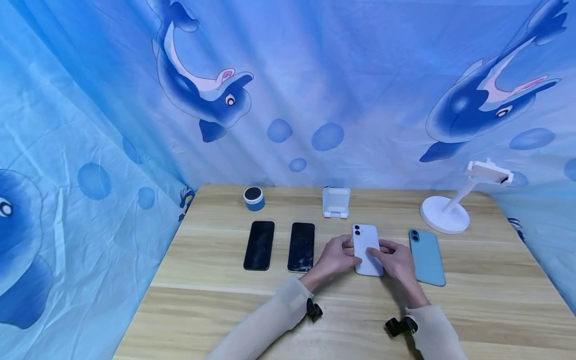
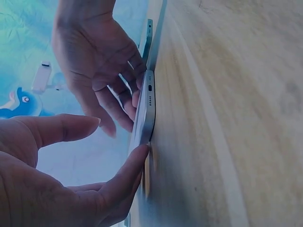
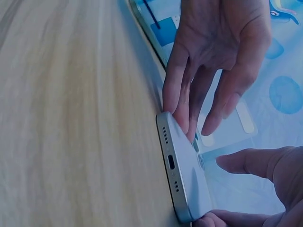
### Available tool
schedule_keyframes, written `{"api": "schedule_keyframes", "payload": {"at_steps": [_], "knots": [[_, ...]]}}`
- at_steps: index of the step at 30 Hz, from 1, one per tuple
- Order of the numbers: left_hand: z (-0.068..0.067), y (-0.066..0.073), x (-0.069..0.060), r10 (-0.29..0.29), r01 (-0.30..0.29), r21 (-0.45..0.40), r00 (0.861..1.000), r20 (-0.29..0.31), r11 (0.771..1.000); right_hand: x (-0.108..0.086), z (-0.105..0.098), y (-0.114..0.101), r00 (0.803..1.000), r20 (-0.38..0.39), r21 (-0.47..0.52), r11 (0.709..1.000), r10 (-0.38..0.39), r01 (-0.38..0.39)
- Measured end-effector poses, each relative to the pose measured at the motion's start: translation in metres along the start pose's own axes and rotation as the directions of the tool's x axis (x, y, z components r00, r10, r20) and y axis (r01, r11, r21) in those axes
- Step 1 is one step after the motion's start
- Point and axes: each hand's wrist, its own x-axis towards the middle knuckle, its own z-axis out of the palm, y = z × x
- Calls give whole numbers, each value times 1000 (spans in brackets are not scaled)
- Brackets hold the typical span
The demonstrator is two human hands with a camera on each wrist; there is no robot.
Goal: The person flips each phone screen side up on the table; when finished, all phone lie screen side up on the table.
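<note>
Between hands (image 1: 335, 257), white phone (image 1: 365, 242) lengthwise, cameras (image 1: 357, 230) farthest

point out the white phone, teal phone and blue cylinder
white phone (image 1: 366, 241), head view, its back
teal phone (image 1: 428, 257), head view, middle of its back
blue cylinder (image 1: 255, 205), head view, its side

Curtained booth: dolphin-print fabric (image 1: 292, 65) behind and beside 1 wooden table (image 1: 189, 300).

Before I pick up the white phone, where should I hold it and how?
Probably by its two long edges: left hand from the left, right hand from the right. The white phone lies low on the table, back up, so fingers can take its thin sides, with thumbs on top. Keep clear of the camera lenses at its far left corner.
</note>
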Motion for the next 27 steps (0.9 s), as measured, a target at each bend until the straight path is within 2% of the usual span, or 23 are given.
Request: {"api": "schedule_keyframes", "payload": {"at_steps": [3, 13, 21, 27], "knots": [[0, -1, -1, 4, -4, 15, 1000, -7, 1000, 0, 1, -1, 1000, -2, 22, 1000, 4, -4], [2, -1, -2, -9, 11, 71, 1000, -26, 997, -1, -2, -5, 993, 55, 151, 983, 100, -108], [5, -3, -2, 6, -4, 93, 1000, -26, 996, -4, -4, -7, 991, 59, 261, 956, 124, -135], [7, -2, -5, 16, -14, 99, 1000, -16, 995, 0, -9, 0, 987, 114, 264, 954, 112, -139]]}}
